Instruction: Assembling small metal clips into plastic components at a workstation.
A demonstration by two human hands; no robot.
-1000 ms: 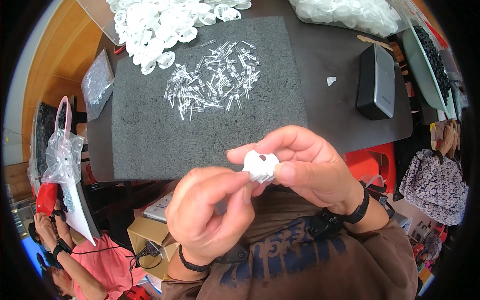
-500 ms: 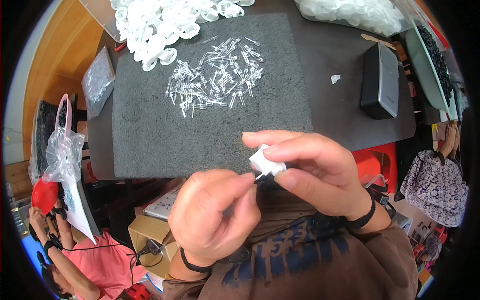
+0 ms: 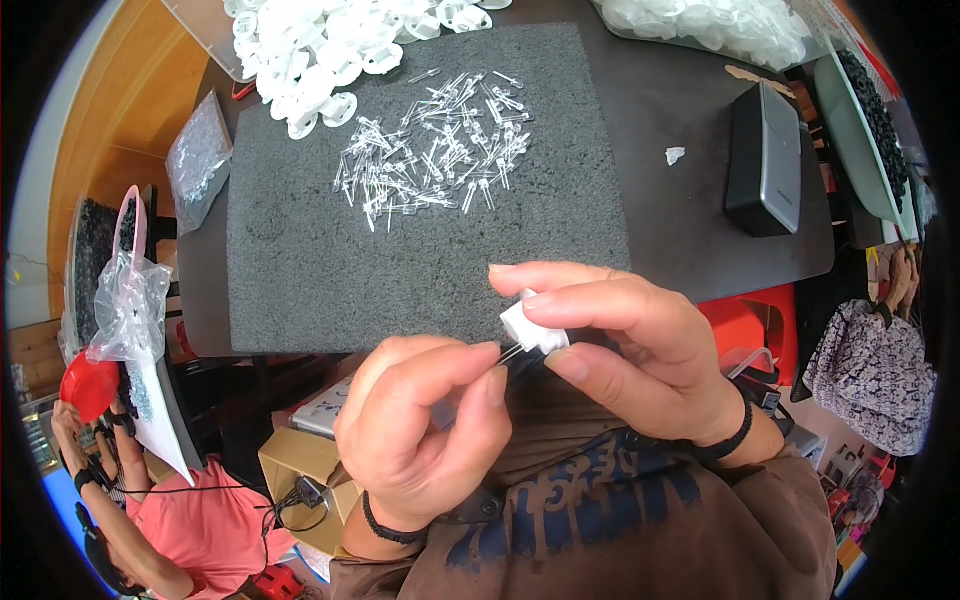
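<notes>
My right hand pinches a small white plastic cap between thumb and fingers, just off the near edge of the dark foam mat. Out of the cap's near side stick the two thin metal legs of an LED; its bulb is hidden. At the ends of those legs are the thumb and forefinger of my left hand, closed in a pinch. A loose pile of clear LEDs lies on the mat beyond my hands.
White plastic caps are heaped at the mat's far left. A tub of translucent parts stands far right, near a black and silver box. At left, a co-worker in a pink shirt handles a red bowl.
My left thumb and fingertips have drawn slightly back from the cap, and both LED legs now show more plainly. My right hand holds the cap in nearly the same place.
</notes>
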